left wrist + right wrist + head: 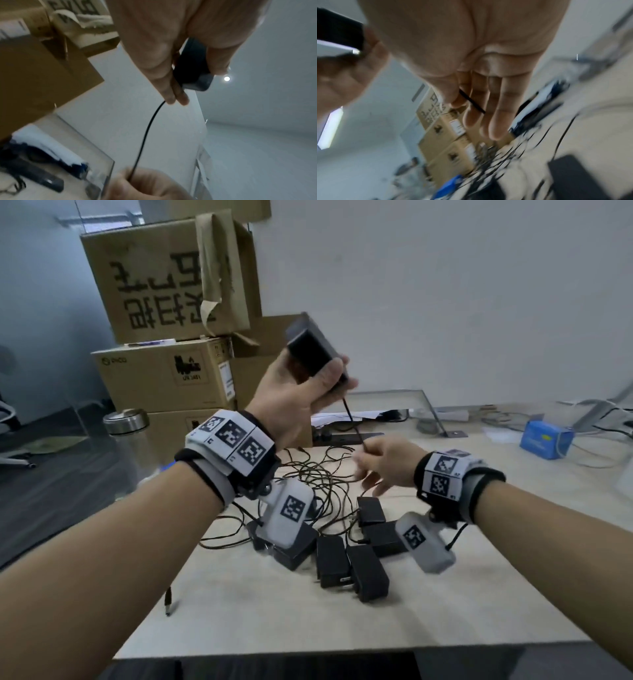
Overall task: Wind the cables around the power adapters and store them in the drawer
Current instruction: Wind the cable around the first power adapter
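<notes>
The left hand grips an adapter raised above the table. Its cable runs down to the right hand – pinched there between thumb and finger. More adapters lie below, cables tangled.

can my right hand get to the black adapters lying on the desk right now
Probably yes, once freed: the right hand hovers just above the adapters on the desk with nothing between, but it pinches the cable of the adapter the left hand holds.

black adapter, black cable; brown boxes; blue pack; black-white checkered wristbands.
</notes>
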